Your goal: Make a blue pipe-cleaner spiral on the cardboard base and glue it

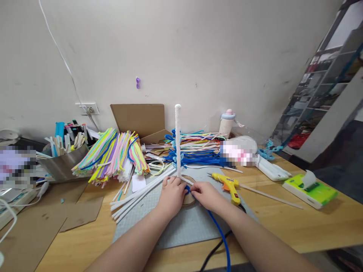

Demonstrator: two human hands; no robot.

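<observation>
Pinching a blue pipe cleaner (219, 226) in the closed fingertips of the right hand (206, 194), above a cardboard disc (189, 205). Running from there beneath the right forearm and down past the near edge of the desk (326, 228). Curled low over the disc's left side with the left hand (173, 192), right beside the blue coil (187, 189); hard to tell, with knuckles in the way, whether gripping it or merely pressing. Standing upright at the disc's far side: a fuzzy white post (178, 141). Lying beneath the disc: a grey cutting mat (181, 236). Resting near the right hand: a yellow glue gun (227, 182). Fanned out to the left: white pipe cleaners (141, 194).
</observation>
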